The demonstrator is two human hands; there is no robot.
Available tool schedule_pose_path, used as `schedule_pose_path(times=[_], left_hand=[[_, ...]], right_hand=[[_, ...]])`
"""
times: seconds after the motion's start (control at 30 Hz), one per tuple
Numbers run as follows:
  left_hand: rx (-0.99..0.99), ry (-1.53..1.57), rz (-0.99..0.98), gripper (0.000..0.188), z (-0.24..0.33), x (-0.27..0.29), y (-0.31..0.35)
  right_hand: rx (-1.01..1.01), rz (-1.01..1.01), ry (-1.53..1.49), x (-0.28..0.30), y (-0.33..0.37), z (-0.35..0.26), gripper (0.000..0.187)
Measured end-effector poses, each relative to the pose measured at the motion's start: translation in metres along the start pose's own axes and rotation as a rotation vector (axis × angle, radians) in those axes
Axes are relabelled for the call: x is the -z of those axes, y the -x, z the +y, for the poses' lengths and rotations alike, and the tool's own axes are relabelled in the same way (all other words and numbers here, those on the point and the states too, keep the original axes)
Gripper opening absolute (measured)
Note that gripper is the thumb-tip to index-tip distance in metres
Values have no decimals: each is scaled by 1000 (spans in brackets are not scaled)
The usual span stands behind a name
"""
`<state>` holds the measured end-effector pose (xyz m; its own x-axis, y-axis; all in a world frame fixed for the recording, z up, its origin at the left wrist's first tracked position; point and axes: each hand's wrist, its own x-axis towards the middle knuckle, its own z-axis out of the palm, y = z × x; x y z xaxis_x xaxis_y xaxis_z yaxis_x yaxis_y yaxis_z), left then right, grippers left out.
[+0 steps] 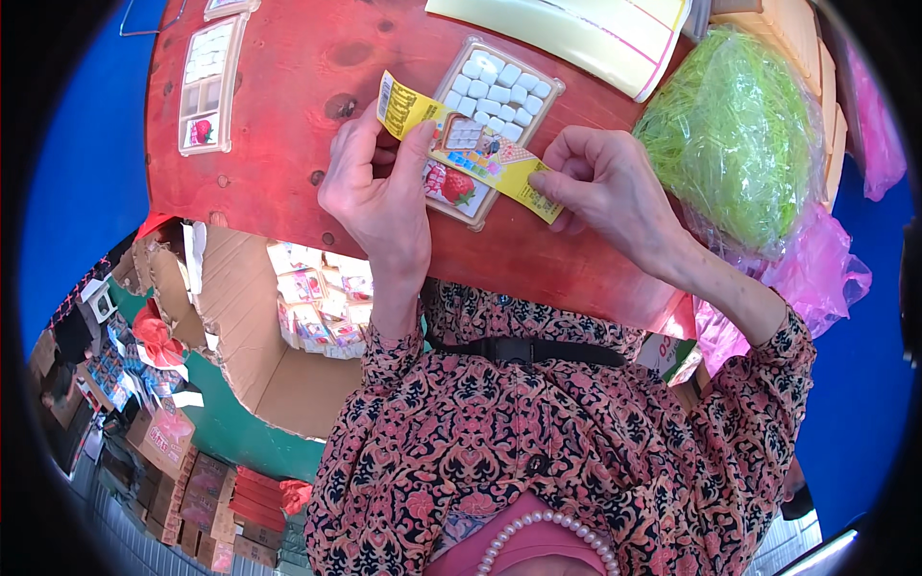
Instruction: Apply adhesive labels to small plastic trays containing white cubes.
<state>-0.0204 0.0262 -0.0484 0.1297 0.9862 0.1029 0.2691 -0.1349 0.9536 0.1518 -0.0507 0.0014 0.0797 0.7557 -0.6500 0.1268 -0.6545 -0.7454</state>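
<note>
Between my two hands a yellow printed label strip (480, 154) is stretched at a slant. My left hand (376, 178) pinches its upper left end between thumb and fingers. At the lower right end, my right hand (600, 187) pinches it the same way. Beneath the strip lies a clear plastic tray (555, 94) on the red table. White pillow-shaped pieces (495, 91) fill its far part, and a card with a strawberry picture (456, 187) sits in its near part. The strip hides the tray's middle; I cannot tell whether it touches the tray.
A similar tray (206, 86) lies at the table's left, and a yellow label sheet (576, 34) at the far edge. On the right rests a clear bag of green shredded filler (735, 139) beside pink plastic (816, 269). Below the table edge, a cardboard box (254, 326) contains several small packs.
</note>
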Motion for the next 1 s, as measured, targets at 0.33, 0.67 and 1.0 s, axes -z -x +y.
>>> schedule_pose_path(times=[0.33,0.67,1.0], left_hand=[[69,-35,2,30,6,3,7],[50,-61,7,29,4,6,12],[154,-325,192,15,3,52,62]], right_hand=[[25,17,59,-1,-3,1,17],[172,85,219,-4,-16,5,30],[412,-1,440,-42,-18,5,37]])
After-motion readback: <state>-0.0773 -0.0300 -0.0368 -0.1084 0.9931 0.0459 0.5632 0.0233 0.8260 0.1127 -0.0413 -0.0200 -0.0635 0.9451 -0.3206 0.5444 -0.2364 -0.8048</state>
